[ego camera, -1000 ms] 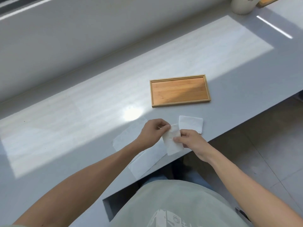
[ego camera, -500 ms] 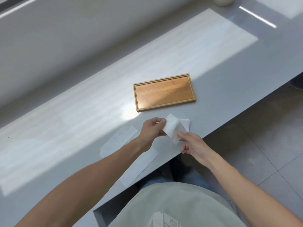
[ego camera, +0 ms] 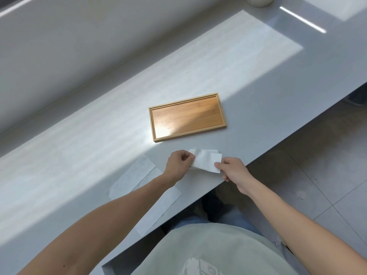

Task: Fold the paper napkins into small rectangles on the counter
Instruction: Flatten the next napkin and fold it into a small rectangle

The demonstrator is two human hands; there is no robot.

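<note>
A white folded napkin [ego camera: 206,162] is held just above the grey counter [ego camera: 99,139] near its front edge. My left hand [ego camera: 178,165] pinches its left end and my right hand [ego camera: 233,169] pinches its right corner. Under it lies another small folded napkin [ego camera: 210,151], mostly hidden, only its far edge showing. Two long flat napkins lie to the left: one [ego camera: 133,177] beside my left forearm, the other [ego camera: 158,211] partly under that forearm.
A shallow wooden tray [ego camera: 223,114] lies on the counter just beyond my hands. The counter's front edge runs diagonally, with tiled floor [ego camera: 317,175] to the right. A pale round vessel [ego camera: 258,2] stands at the far top edge.
The held napkin has turned from hanging lengthwise to lying crosswise over the folded napkin on the counter. Both hands moved slightly away from me towards the tray.
</note>
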